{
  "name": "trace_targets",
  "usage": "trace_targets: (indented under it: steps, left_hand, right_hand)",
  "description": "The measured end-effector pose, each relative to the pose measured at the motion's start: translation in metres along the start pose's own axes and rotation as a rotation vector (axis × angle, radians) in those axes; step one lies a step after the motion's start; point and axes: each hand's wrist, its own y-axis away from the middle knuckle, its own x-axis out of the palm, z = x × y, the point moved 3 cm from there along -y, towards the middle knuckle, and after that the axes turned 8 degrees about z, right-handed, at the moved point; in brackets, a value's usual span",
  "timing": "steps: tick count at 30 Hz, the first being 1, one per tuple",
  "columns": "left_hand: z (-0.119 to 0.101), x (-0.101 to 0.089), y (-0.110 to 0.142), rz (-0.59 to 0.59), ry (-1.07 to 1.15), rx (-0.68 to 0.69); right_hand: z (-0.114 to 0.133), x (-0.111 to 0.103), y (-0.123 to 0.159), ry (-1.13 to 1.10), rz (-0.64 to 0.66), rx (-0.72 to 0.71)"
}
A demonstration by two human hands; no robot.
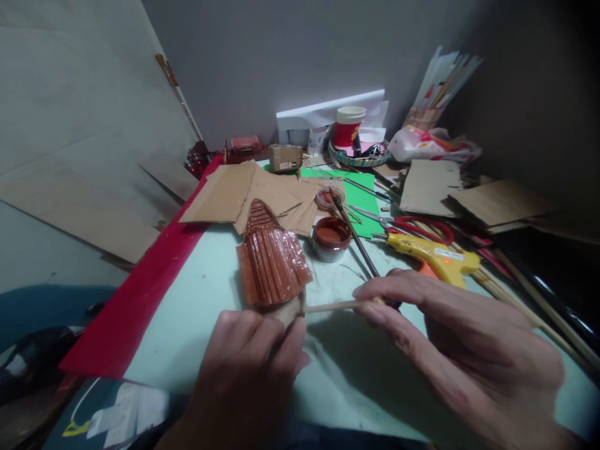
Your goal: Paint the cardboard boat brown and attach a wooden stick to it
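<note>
A reddish-brown painted corrugated cardboard piece [270,256], shaped like a small roof, lies on the pale green table top [197,312]. My left hand [253,369] grips its near end with closed fingers. My right hand [450,344] pinches a thin wooden stick [332,305] that points left at the piece's near edge. A small open jar of brown paint [330,238] stands just behind, with a dark-handled brush [356,240] lying across a second small pot [327,197].
A yellow glue gun [438,256], red-handled scissors [417,226], cardboard sheets [244,190], a green sheet [360,194], a red paper cup [347,128] and long sticks [525,300] crowd the back and right. A red strip [140,294] runs along the left edge.
</note>
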Motion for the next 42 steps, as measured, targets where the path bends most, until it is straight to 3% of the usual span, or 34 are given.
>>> trace_targets:
  steps: [5, 10, 15, 24, 42]
  left_hand:
    - [0.002, 0.0, 0.0, 0.004, 0.009, 0.09]
    - [0.004, -0.001, 0.0, -0.071, 0.044, 0.072]
    - [0.006, 0.003, 0.004, -0.016, 0.017, 0.094]
    - [0.008, 0.006, 0.009, -0.084, 0.056, 0.103]
    - [0.01, 0.007, 0.01, -0.096, 0.093, 0.113]
  right_hand:
    - [0.001, 0.002, 0.002, -0.019, -0.019, -0.004]
    - [0.0, 0.004, 0.003, -0.018, -0.02, -0.009]
    - [-0.001, 0.008, -0.002, -0.027, 0.015, -0.023]
    - [-0.005, 0.01, -0.009, -0.04, 0.047, -0.017]
    - [-0.003, 0.014, -0.011, 0.017, 0.098, -0.106]
